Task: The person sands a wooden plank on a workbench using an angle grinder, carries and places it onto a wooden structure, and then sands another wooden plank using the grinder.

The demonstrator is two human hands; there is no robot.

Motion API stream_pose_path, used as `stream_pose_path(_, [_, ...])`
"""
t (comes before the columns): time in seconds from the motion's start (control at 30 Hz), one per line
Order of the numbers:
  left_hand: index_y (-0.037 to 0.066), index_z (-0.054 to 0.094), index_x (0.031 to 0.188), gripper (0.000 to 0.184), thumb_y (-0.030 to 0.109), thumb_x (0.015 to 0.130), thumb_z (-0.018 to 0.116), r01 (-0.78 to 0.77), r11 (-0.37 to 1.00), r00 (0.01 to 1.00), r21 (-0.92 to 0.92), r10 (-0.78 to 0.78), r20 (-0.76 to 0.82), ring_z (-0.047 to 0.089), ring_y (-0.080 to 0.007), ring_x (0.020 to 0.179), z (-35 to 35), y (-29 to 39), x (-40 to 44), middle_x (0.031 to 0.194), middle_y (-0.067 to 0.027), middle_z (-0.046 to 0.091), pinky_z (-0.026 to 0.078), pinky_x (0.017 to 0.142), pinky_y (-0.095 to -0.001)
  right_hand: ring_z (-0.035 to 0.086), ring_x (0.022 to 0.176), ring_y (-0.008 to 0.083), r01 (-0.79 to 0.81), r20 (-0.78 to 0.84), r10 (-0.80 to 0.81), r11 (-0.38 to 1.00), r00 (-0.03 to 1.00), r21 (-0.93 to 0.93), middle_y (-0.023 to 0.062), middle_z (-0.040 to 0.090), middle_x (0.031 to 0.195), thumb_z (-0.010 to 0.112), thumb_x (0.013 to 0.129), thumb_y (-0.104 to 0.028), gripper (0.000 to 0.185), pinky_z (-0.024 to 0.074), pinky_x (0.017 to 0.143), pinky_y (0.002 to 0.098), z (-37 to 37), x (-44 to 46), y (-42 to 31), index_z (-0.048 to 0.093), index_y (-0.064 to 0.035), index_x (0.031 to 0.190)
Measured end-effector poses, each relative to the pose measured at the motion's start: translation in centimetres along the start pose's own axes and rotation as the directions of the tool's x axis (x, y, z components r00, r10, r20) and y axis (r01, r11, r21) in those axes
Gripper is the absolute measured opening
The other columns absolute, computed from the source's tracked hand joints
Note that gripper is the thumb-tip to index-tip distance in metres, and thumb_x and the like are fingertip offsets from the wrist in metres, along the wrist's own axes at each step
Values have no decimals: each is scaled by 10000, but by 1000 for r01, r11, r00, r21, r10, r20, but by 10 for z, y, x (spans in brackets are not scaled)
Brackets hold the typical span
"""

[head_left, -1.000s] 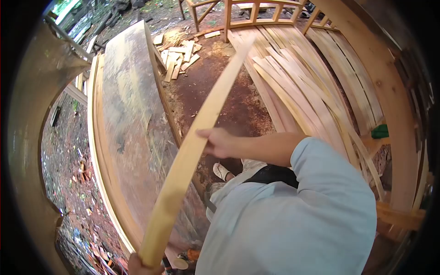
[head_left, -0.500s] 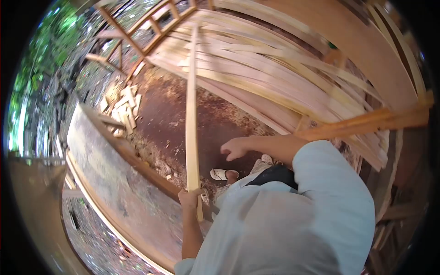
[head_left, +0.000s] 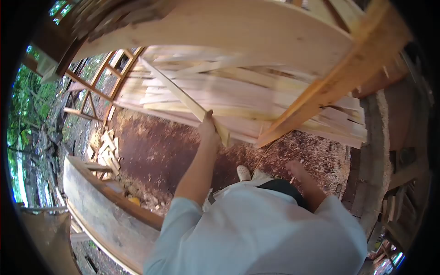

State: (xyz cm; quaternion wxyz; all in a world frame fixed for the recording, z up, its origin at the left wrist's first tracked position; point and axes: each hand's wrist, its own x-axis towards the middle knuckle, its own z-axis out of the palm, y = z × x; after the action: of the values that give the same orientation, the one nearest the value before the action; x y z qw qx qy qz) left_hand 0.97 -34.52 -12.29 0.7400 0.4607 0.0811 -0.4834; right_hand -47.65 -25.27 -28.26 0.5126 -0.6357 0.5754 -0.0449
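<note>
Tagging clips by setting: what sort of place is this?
Probably an outdoor or open-sided woodworking area: long pale wooden boards lie overlapping in a stack, short pale wood pieces, likely offcuts, are heaped on reddish-brown ground, and the left hand holds a narrow pale wooden strip.

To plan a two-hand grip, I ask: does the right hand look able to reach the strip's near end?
Probably yes: the right hand looks empty and nothing visible blocks the strip, though the post slants close by.
</note>
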Motion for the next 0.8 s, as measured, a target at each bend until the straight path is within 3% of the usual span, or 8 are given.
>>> stream_pose_path(0.03, [-14,600,1126,496,287,816,843,70,978,998,195,-68,-17,627,-248,807,34,0,4,963,-89,612,558,667,-368,642,640,247,68,-80,-75,993,994,-92,108,613,705,678,912,-213,211,495,564,405,-6,-16,51,670,-5,872])
stream_pose_path(0.13, [-61,603,1186,606,331,813,877,31,900,999,435,-41,13,669,-274,923,120,-28,11,1071,-131,661,573,774,-395,659,672,219,-376,-237,590,724,772,579,90,657,753,692,930,-189,195,528,586,365,-30,-92,28,721,-1,970])
stream_pose_path(0.27, [-26,657,1234,652,441,825,859,-216,722,969,657,75,236,705,-264,941,213,-135,102,1050,-119,732,583,856,-401,661,796,165,169,-470,378,607,798,776,41,700,955,678,965,-256,246,543,673,326,-86,-109,-56,667,-95,1151])
stream_pose_path(0.3, [46,706,1181,506,360,815,860,-661,78,749,746,131,650,709,-244,934,234,-141,79,1036,-107,748,578,871,-397,675,888,163,353,-551,274,531,788,770,46,708,1042,674,988,-261,299,555,745,328,-106,-94,-90,644,-95,1236])
stream_pose_path(0.33, [71,738,1131,389,263,807,837,-598,606,658,525,-4,753,713,-259,935,248,-181,73,1055,-119,755,572,892,-396,666,947,153,423,-585,229,498,778,757,50,698,1108,681,993,-265,376,545,790,315,-124,-75,-123,616,-63,1304])
stream_pose_path(0.37, [95,770,1080,293,166,799,815,-194,939,543,284,-138,828,716,-274,936,261,-221,66,1074,-131,761,567,914,-396,657,1006,144,482,-613,187,463,767,744,54,687,1175,688,999,-270,454,534,836,302,-141,-56,-155,587,-31,1372])
stream_pose_path(0.6, [62,747,993,200,113,800,759,-596,523,465,609,-395,793,720,-282,956,278,-193,-20,1061,-158,754,572,879,-401,665,949,139,726,-769,97,274,631,630,53,702,1082,666,1007,-219,239,524,749,312,-215,36,-277,639,-21,1139])
stream_pose_path(0.8, [33,726,918,124,67,801,711,-775,320,512,545,-187,838,724,-288,973,276,-193,-15,1050,-181,747,577,850,-406,702,867,204,844,-893,27,314,449,434,83,719,977,674,983,-165,276,559,745,308,-224,77,-287,650,45,1161])
